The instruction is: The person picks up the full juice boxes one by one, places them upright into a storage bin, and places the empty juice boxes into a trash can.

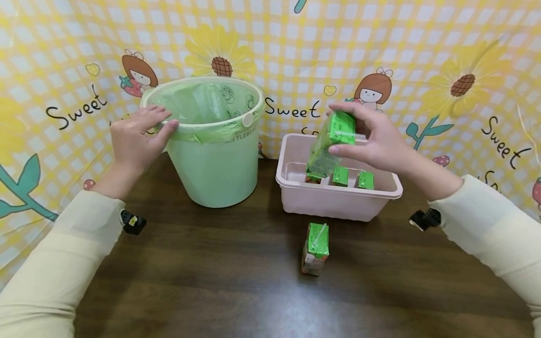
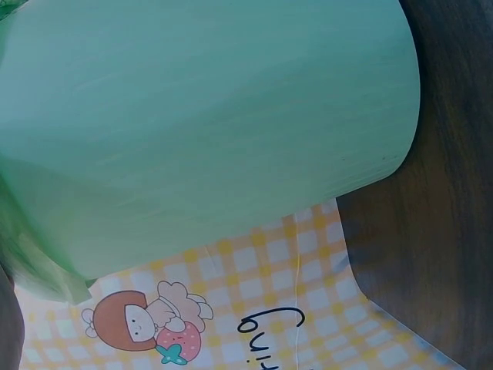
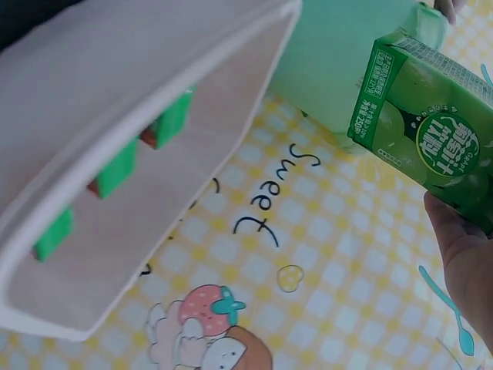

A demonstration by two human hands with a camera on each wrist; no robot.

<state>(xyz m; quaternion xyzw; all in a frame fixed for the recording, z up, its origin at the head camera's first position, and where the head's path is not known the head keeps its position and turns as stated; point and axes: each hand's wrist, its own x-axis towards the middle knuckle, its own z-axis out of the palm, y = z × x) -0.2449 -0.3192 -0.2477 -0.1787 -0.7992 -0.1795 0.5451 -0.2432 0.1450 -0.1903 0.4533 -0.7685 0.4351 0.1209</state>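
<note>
My left hand (image 1: 137, 138) is at the left rim of a pale green trash bin (image 1: 213, 169), fingers over the edge and thumb at its front side. A green plastic bag (image 1: 198, 105) lines the bin and folds over its rim. My right hand (image 1: 380, 141) grips a green juice box (image 1: 331, 141) with a straw on its top, tilted above a pale pink plastic basket (image 1: 334, 204). Printed lettering shows on that juice box (image 3: 424, 123) in the right wrist view. Inside the basket stand several green-topped juice boxes (image 1: 340, 176), partly hidden by its front wall.
Another juice box (image 1: 315, 249), with a straw on its green top, stands on the dark wooden table (image 1: 236, 281) in front of the basket. A yellow checked cloth (image 1: 291, 51) with printed flowers and figures hangs behind the bin and basket.
</note>
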